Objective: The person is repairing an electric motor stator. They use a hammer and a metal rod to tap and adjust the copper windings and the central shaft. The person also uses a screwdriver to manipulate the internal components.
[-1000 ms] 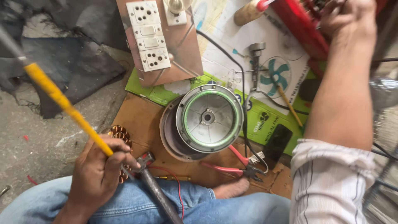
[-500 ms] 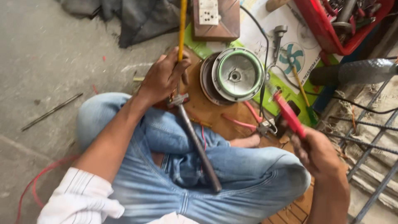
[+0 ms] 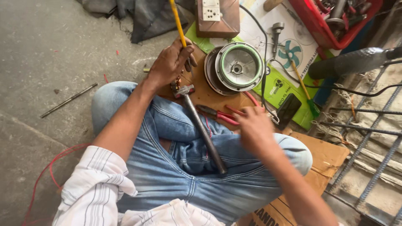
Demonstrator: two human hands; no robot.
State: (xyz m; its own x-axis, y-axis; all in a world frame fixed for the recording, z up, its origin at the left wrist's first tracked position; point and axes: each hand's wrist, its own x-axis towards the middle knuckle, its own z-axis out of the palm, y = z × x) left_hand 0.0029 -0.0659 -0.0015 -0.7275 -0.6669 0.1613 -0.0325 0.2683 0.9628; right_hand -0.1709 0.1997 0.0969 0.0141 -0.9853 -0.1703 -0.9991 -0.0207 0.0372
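My left hand (image 3: pixel 169 62) grips a thin yellow rod (image 3: pixel 178 23) that points up and away from me. Just below that hand, a hammer (image 3: pixel 201 125) lies across my jeans, its head by a copper winding (image 3: pixel 177 80). My right hand (image 3: pixel 255 129) hovers over my right knee, fingertips at the red handles of a pair of pliers (image 3: pixel 220 115); whether it grips them is hidden. A round metal fan motor (image 3: pixel 238 67) with a green ring sits on a brown board just beyond both hands.
A wooden switch board (image 3: pixel 217 16) lies past the motor, and a red crate of parts (image 3: pixel 324 29) is at top right. A screwdriver (image 3: pixel 303 86) and a black device (image 3: pixel 289 111) lie on green packaging. Steel bars (image 3: pixel 368 125) run along the right. A metal rod (image 3: pixel 69 99) lies on the concrete.
My right hand has come back from the red crate, down to my right knee beside the pliers. The view has swung down toward my lap. My left hand still holds the yellow rod.
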